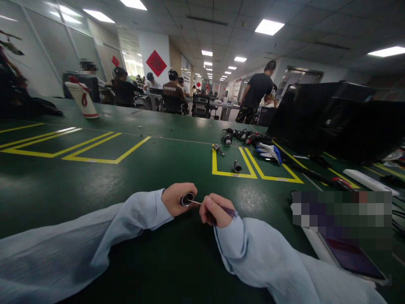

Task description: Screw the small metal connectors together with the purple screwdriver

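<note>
My left hand [179,198] is wrapped round a dark cylindrical part [187,199] whose round, metal-rimmed open end faces me. In my right hand [217,210], the fingers are closed on a thin-shafted tool [195,202] with a dark purplish handle. The tip of its shaft reaches the mouth of the cylinder; how deep it goes cannot be made out. Both hands are above the green table [126,181], near its front. Beyond them, inside a yellow taped outline, lie a small metal-tipped part [218,149] and a short dark cylinder [237,166].
Several dark metal parts [228,138] and a blue-and-white glove [268,153] lie further back. Black monitors [319,118] stand at the right, with a phone [351,255] nearer me. A white cup [82,100] is at the back left. Several people are beyond the table.
</note>
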`<move>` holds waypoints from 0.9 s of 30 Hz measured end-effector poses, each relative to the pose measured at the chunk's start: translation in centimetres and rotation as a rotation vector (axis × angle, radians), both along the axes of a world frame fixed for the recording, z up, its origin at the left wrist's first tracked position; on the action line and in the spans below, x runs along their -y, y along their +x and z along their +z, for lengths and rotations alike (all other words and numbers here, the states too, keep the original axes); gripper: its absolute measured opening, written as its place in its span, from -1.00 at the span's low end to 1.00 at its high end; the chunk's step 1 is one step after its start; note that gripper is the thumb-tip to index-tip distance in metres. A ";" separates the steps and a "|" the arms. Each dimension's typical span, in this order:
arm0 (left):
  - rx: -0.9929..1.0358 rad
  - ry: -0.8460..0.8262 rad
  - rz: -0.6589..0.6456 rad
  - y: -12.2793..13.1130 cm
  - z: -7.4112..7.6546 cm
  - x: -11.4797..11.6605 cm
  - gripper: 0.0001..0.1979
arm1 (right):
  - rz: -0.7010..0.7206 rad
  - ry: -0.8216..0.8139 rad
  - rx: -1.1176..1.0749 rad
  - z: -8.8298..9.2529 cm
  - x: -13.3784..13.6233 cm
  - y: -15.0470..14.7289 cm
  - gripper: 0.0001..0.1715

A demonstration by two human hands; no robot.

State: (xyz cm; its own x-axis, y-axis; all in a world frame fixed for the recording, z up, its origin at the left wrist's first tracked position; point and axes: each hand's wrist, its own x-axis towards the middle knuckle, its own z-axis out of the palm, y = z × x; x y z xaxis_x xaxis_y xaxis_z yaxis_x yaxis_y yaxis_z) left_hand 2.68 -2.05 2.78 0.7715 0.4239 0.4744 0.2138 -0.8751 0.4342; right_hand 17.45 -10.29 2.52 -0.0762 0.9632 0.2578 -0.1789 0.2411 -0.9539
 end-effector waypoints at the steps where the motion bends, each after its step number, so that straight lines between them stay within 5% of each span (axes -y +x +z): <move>1: -0.008 0.003 -0.003 0.0 0.0 0.0 -0.83 | -0.045 0.029 0.063 0.0 0.2 0.0 -0.51; 10: -0.123 0.049 -0.046 -0.2 -0.2 -0.1 -0.85 | -0.220 0.235 0.415 0.4 0.7 -0.5 -0.54; 17: -0.155 0.068 -0.074 -0.2 -0.3 -0.3 -0.86 | 0.093 -0.183 -0.057 -0.1 -1.0 0.3 -0.54; 22: -0.044 0.005 -0.014 -0.1 -0.1 -0.1 -0.85 | 0.247 -0.218 -0.392 -0.6 -1.4 0.3 -0.64; 27: 0.017 -0.036 0.044 -0.1 0.2 0.1 -0.82 | 0.264 -0.191 -0.460 -0.4 -1.2 0.4 -0.66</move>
